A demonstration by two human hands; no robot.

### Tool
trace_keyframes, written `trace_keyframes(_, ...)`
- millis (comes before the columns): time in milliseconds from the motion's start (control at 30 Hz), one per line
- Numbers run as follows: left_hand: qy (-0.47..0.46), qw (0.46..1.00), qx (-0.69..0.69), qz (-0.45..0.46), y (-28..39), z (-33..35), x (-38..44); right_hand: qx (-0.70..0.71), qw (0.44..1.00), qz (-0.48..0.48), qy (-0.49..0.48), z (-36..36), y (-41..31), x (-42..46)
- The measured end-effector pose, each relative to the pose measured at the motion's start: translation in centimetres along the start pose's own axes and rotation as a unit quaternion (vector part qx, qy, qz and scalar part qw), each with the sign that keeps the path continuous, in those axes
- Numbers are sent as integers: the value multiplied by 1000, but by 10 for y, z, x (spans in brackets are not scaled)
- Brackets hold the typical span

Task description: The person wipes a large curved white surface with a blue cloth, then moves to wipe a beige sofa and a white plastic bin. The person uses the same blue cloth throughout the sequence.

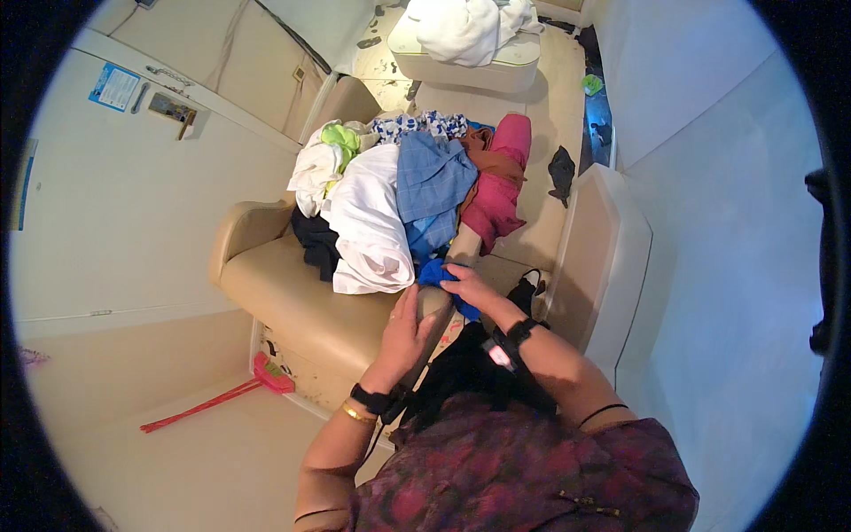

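My left hand point(403, 336) lies at the front edge of a tan padded sofa point(299, 299), its fingers extended and the thumb apart. Its fingertips come close to a folded white garment point(369, 219); whether they touch it I cannot tell. Beside it, my right hand point(473, 290) has its fingers on a bright blue cloth point(435, 272) that hangs partly over the sofa's edge. Beyond both hands spreads a heap of clothes: a blue checked garment point(432, 176), a crimson garment point(495, 199), a black one point(318, 243) and a blue-and-white patterned one point(399, 126).
A white bundle point(459, 30) rests on a pale box-like stand point(465, 70) at the far end. To the right stands a cream panelled piece of furniture point(598, 259). On the floor lie a dark cloth point(562, 174) and a pink-red long-handled tool point(219, 404). A white door point(133, 186) is at left.
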State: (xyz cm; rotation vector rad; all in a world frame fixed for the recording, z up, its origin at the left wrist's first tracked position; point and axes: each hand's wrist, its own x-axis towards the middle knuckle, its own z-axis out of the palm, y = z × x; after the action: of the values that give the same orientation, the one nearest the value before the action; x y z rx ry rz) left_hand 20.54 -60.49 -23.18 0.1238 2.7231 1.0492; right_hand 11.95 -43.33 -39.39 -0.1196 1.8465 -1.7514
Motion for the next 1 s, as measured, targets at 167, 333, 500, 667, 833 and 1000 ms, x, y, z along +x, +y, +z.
trace_keyframes(167, 73, 928, -344, -124, -11, -1, -37, -212, 922, -313, -85, 21, -115, -73)
trace_keyframes(333, 142, 905, -372, -151, -8, 2, -41, -306, 917, -256, 19, 30, -115, -65)
trace_keyframes(500, 229, 876, -411, -108, -14, 8, -56, -331, 859, -390, 25, 51, -109, -79)
trace_keyframes(667, 238, 921, -307, -20, -5, 5, -66, -387, 787, -474, -76, 63, -106, -117)
trace_keyframes(833, 174, 978, -51, 107, 4, 2, -63, -326, 869, -371, 31, 37, -99, -91)
trace_keyframes(1000, 130, 979, 5, 155, 10, 8, -57, -174, 948, -233, 133, 38, -68, -97)
